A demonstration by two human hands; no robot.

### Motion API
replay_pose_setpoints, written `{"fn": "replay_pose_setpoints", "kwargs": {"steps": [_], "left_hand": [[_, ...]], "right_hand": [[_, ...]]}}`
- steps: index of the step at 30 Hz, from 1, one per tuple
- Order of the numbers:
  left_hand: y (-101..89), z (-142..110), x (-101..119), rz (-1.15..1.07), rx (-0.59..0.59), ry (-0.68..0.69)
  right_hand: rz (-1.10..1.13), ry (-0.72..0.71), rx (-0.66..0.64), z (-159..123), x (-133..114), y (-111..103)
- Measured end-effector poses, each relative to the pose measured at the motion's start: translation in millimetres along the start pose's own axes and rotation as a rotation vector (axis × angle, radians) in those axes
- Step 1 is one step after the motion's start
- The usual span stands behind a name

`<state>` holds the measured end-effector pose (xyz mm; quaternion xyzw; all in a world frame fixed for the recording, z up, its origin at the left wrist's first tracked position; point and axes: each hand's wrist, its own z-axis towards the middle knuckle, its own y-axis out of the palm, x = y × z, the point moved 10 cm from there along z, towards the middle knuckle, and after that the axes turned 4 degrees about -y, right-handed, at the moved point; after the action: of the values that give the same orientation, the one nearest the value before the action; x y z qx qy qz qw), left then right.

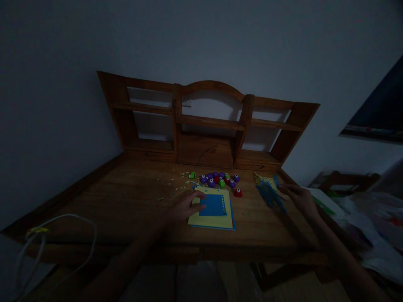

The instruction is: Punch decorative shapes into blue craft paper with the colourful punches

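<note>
On the wooden desk point(132, 201) lies a stack of yellow and blue paper sheets point(214, 209), with a smaller blue sheet on top. My left hand point(185, 205) rests flat on the stack's left edge, fingers stretched out. My right hand point(299, 197) reaches to a bunch of blue paper strips point(269, 193) at the desk's right edge, fingers spread and touching them. Behind the stack sits a cluster of small purple, red and green craft punches point(220, 179); one red punch point(238, 192) stands apart.
A wooden shelf unit point(208, 121) stands at the desk's back against the wall. Paper bits point(176, 182) are scattered left of the punches. A white cable point(63, 235) loops off the left front corner. Papers and clutter point(371, 226) lie to the right.
</note>
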<state>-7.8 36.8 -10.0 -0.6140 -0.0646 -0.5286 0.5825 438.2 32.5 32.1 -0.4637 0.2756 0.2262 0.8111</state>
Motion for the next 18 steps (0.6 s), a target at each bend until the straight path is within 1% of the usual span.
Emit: {"fn": "replay_pose_setpoints", "kwargs": {"steps": [1,3,5,6,7,8,9,11,13,15,17,18], "left_hand": [[-0.6,-3.2,5.7,0.032,0.04,-0.003],[3.5,-9.8,19.7,0.098,0.064,0.019],[10.3,-14.5,30.3,0.156,0.049,0.035],[13.1,-15.8,33.6,0.18,0.043,0.035],[15.7,-16.3,36.0,0.203,0.036,0.035],[18.2,-16.0,38.2,0.227,0.031,0.037],[20.7,-15.3,40.3,0.26,0.027,0.042],[27.4,-13.0,45.9,0.359,0.011,0.074],[35.5,-11.1,52.8,0.489,-0.013,0.128],[42.5,-10.0,57.7,0.606,-0.038,0.178],[44.7,-8.7,59.1,0.672,-0.044,0.196],[43.3,-7.7,59.5,0.672,-0.032,0.195]], "right_hand": [[-0.032,-0.015,0.005,1.4,-1.1,3.7],[-0.041,-0.049,0.006,-1.2,-11.2,14.6],[0.004,-0.09,0.031,-11.7,-32.6,25.8],[0.032,-0.12,0.021,-19.6,-47.8,34.1],[0.057,-0.154,-0.017,-29.3,-65.3,45.4],[0.102,-0.175,-0.09,-40.4,-82.7,60.1],[0.158,-0.185,-0.195,-53.1,-99.6,77.5],[0.269,-0.18,-0.357,-78.5,-128.6,106.7],[0.31,-0.236,-0.439,-97.2,-153.2,125.7],[0.319,-0.317,-0.497,-107.2,-168.7,140.9],[0.313,-0.375,-0.52,-108.0,-174.7,153.2],[0.312,-0.389,-0.524,-106.0,-175.7,158.9]]}}
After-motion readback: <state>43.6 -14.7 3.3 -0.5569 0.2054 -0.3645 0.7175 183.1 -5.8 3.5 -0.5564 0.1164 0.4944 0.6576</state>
